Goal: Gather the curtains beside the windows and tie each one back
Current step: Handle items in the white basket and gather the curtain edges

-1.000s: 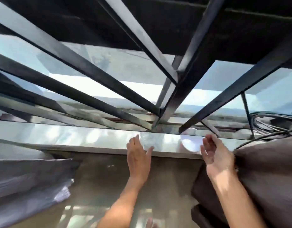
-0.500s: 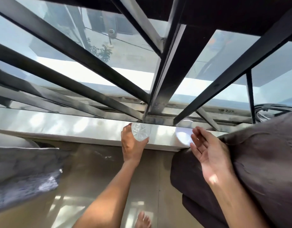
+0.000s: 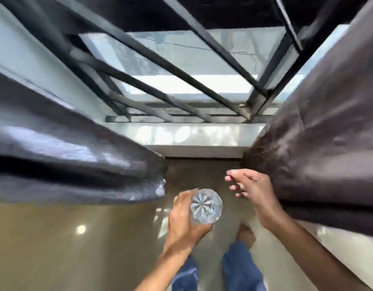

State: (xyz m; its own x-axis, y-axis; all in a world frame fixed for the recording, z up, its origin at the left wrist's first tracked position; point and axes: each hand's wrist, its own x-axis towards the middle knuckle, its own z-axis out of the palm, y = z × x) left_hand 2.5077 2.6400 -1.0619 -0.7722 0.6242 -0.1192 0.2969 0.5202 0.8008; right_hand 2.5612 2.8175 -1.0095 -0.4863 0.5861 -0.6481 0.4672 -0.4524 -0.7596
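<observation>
Below, a glossy tan floor (image 3: 55, 238) meets a pale sill (image 3: 194, 135) between two dark curtains (image 3: 61, 148). Left hand (image 3: 184, 225) grips a cut-glass tumbler (image 3: 205, 206); right hand (image 3: 252, 185) hangs loosely spread, empty

Grey curtains (image 3: 76, 156); clear star-cut glass (image 3: 205, 206)

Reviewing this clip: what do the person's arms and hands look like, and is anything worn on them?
Both forearms are bare to the frame edge: no sleeves, gloves, watch, bracelets or rings show on the left hand or the right hand. Lower down, blue trousers and a bare foot are visible.
</observation>
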